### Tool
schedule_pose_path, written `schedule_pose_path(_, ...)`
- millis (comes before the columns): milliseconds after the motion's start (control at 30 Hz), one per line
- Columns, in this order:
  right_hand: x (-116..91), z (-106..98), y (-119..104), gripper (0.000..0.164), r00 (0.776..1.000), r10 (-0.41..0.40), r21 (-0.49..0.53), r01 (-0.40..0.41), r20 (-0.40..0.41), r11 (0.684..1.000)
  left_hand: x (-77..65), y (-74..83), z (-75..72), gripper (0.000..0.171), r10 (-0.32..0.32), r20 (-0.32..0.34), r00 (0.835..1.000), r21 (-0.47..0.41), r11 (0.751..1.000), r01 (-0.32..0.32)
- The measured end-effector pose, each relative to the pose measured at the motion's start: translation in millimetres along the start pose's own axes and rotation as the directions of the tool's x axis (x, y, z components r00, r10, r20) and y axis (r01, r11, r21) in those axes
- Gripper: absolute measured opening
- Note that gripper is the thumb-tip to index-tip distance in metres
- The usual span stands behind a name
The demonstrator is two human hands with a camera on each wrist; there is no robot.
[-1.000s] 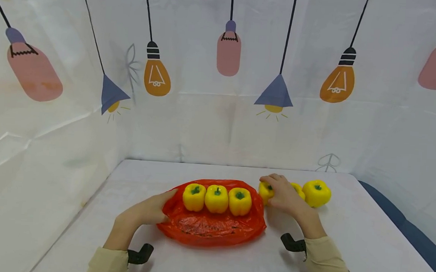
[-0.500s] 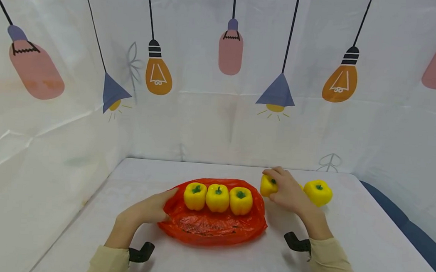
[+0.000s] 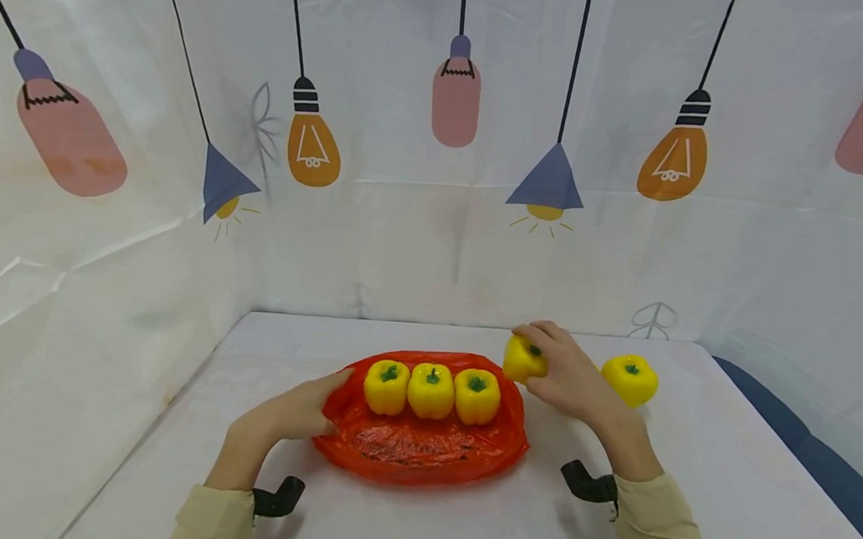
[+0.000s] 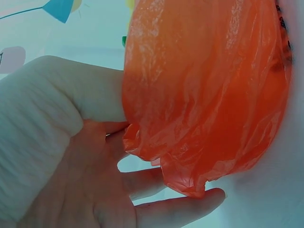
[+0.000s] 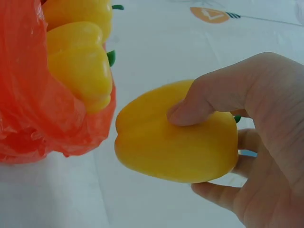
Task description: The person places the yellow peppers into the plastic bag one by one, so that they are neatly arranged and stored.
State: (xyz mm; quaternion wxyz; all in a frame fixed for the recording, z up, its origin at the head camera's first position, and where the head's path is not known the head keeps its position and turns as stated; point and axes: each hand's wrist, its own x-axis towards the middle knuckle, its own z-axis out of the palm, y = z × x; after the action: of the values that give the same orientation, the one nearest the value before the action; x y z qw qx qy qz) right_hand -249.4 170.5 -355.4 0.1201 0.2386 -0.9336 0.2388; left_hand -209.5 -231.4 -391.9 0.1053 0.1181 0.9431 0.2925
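A red plastic bag (image 3: 420, 458) lies spread on the table with three yellow bell peppers (image 3: 431, 391) in a row in its mouth. My left hand (image 3: 297, 410) holds the bag's left side. In the left wrist view its thumb passes behind the red plastic (image 4: 204, 95) and is partly hidden, while the fingers lie below. To the right of the bag, my right hand (image 3: 569, 373) grips another yellow bell pepper (image 3: 524, 359), raised near the bag's right rim. The right wrist view shows the thumb across this pepper (image 5: 175, 142) and fingers on its far side, apart from the bag (image 5: 42, 109).
One more yellow bell pepper (image 3: 630, 380) stands on the white table (image 3: 722, 485) to the right of my right hand. A white sheet printed with lamps (image 3: 403, 243) hangs behind and at the sides. Something dark blue (image 3: 792, 440) lies beyond the table's right edge.
My right hand has lifted the pepper off the table and moved it slightly left toward the bag. My left hand and the three peppers in the bag have stayed put.
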Motion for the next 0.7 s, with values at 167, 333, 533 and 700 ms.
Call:
schedule_pose_path(167,-1,-1,-10,0.066,1.000,-0.016,0.030,0.016,-0.002,0.999,0.5,-1.9,-1.0,0.084,0.004,-0.003,1.000,0.013,1.000,-0.004)
schedule_pose_path(333,-3,-1,-24,0.065,0.999,-0.037,0.084,0.037,0.002,0.996,0.7,-3.2,-0.6,0.086,0.007,-0.003,1.000,0.007,1.000,-0.007)
schedule_pose_path(533,-5,2,-45,0.063,0.994,-0.112,0.130,0.109,0.014,0.985,0.1,-2.2,-0.9,0.086,0.002,0.000,1.000,0.004,1.000,-0.002)
schedule_pose_path(700,-7,10,-63,0.062,0.985,-0.162,0.119,0.154,0.063,0.981,0.2,-1.3,-0.5,0.085,0.002,-0.001,1.000,0.002,1.000,-0.002)
